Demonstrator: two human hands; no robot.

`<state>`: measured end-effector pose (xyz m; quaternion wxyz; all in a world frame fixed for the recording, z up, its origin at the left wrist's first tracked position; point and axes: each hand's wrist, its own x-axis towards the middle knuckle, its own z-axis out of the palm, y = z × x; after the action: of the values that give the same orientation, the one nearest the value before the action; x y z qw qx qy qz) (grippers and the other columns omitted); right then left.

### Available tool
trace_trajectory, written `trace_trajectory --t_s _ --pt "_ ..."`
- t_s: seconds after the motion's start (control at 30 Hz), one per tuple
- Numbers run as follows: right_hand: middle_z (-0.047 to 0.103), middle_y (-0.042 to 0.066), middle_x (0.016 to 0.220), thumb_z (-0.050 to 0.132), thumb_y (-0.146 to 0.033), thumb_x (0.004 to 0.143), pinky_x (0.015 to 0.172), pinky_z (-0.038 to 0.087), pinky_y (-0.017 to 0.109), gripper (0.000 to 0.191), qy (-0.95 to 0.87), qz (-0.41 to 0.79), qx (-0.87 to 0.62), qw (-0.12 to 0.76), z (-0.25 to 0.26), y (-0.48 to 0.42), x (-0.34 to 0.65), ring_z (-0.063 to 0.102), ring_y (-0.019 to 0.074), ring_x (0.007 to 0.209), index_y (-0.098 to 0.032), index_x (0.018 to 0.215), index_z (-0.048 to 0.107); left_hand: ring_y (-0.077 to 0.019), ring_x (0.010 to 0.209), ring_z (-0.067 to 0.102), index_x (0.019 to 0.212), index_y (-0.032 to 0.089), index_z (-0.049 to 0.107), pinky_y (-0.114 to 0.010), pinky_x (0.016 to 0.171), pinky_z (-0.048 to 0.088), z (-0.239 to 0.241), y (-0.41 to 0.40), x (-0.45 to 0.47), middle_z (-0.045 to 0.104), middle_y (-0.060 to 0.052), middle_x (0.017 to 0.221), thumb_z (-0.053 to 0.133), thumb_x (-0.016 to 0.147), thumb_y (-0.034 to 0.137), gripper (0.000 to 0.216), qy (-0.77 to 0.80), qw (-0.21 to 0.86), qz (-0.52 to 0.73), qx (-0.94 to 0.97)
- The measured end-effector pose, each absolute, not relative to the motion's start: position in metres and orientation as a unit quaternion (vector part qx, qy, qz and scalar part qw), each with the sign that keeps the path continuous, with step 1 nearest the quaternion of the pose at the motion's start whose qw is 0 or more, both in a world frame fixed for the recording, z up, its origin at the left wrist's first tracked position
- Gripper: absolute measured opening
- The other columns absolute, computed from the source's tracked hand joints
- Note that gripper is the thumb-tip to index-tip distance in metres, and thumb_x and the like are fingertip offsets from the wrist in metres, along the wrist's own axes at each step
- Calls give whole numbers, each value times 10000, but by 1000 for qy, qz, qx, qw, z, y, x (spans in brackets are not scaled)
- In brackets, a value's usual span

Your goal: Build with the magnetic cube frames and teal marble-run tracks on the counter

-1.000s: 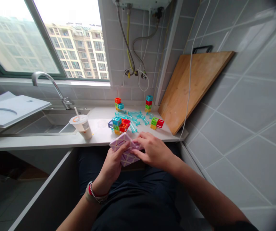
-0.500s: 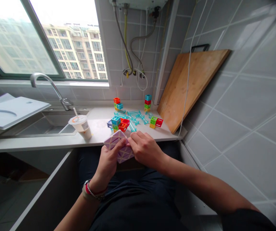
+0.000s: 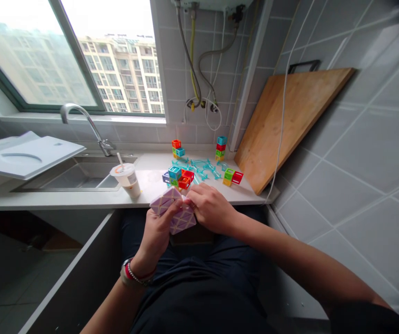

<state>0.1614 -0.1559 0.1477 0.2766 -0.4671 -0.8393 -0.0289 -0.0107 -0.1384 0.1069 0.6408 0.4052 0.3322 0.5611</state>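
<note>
In the head view, a pink angular piece with pale criss-cross lines (image 3: 182, 221) is held over my lap, just in front of the counter edge; its exact kind is unclear. My left hand (image 3: 159, 227) is closed around its left side, thumb lying across the top. My right hand (image 3: 213, 206) is closed too, fingertips pinching the piece's upper right edge. Curled fingers hide part of that edge. Just beyond the hands stands a cluster of colourful open-sided cube blocks (image 3: 175, 174) on the counter.
Clear turquoise connector pieces (image 3: 202, 168) lie between block stacks, such as the tall one (image 3: 220, 148) and a green-red one (image 3: 232, 176). A lidded drink cup with a straw (image 3: 129, 181) stands left, by the sink (image 3: 81, 174). A wooden board (image 3: 289, 125) leans right.
The view has shifted, so the counter things appear further right. Both hands keep hold of the pink piece, whose lower right part has turned slightly and shows more of its patterned face.
</note>
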Motion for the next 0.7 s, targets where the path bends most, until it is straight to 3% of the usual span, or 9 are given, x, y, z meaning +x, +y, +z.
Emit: trace_trajectory --t_s 0.13,0.2,0.5,0.7 --pt "565 2 773 444 -256 1068 704 381 264 326 -803 189 -457 332 158 -147 168 512 146 734 -186 767 550 -175 713 744 1003 146 796 -270 718 612 106 -137 -15 808 -43 877 926 705 306 363 339 627 554 430" --pt "523 -26 708 470 -291 1050 638 331 260 346 -780 243 -474 328 162 -145 167 473 131 669 -194 721 508 -178 707 744 1008 152 798 -274 713 611 106 -136 -16 808 -44 872 922 710 305 357 339 625 552 436" --pt "528 -14 715 445 -233 1032 660 297 275 304 -800 222 -454 325 166 -143 156 455 133 674 -198 731 471 -172 719 745 946 143 793 -268 721 620 111 -131 -26 801 -39 846 932 687 282 325 339 608 567 440" --pt "429 -40 643 411 -355 1042 606 274 276 383 -783 338 -412 319 155 -130 159 391 127 615 -214 685 414 -151 605 709 888 125 780 -244 616 608 110 -129 -29 772 -36 735 942 672 323 335 365 615 550 432"
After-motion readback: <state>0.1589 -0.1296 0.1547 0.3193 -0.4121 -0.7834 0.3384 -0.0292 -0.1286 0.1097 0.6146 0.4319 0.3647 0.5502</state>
